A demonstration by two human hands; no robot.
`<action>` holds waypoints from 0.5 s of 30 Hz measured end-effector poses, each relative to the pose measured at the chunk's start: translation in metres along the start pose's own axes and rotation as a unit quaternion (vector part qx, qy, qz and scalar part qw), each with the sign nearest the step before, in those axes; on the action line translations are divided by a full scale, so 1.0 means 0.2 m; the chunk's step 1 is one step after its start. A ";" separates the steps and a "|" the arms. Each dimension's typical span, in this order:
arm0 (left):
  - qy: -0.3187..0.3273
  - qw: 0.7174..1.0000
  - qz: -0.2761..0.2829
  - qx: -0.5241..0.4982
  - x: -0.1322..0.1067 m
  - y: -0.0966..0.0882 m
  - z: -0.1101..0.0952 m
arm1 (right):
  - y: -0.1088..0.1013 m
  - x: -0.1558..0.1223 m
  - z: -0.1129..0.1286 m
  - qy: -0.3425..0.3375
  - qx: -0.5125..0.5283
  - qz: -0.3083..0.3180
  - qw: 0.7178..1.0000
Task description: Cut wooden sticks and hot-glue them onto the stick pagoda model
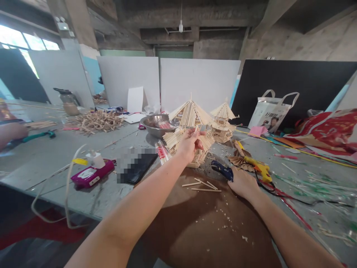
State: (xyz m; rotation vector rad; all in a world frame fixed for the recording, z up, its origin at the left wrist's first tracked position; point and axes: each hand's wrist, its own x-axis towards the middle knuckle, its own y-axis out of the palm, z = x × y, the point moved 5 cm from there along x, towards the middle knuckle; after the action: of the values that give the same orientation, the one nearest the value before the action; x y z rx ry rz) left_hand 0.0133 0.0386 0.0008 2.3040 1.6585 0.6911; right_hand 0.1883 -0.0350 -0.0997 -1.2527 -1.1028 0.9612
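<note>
My left hand (190,143) is closed on the lower tier of a wooden stick pagoda model (189,119) that stands at the far edge of a brown board (206,223). My right hand (243,183) rests on the board with its fingers wrapped round a dark blue glue gun (222,170). A few loose wooden sticks (202,185) lie on the board between my hands. A second, smaller stick pagoda (223,121) stands just behind and right of the first.
A yellow glue gun (258,167) lies to the right beside a folded paper fan. A steel bowl (156,124), a black phone (138,165), a magenta device (92,175) with a white cable, a stick pile (97,121), a white tote bag (272,111) and red cloth (329,132) surround the work.
</note>
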 end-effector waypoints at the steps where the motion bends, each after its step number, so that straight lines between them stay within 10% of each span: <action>1: 0.001 1.000 -0.005 0.006 0.01 -0.01 0.00 | 0.00 0.00 0.00 -0.001 -0.001 -0.001 1.000; 15: -0.023 0.998 -0.058 -0.012 0.07 0.00 0.00 | 0.01 0.01 0.00 -0.003 0.001 -0.010 1.000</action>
State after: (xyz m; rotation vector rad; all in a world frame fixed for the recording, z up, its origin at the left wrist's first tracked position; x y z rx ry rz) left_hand 0.0172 0.0515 0.0053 2.1696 1.7374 0.6250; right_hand 0.1880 -0.0325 -0.1025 -1.2357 -1.1163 0.9516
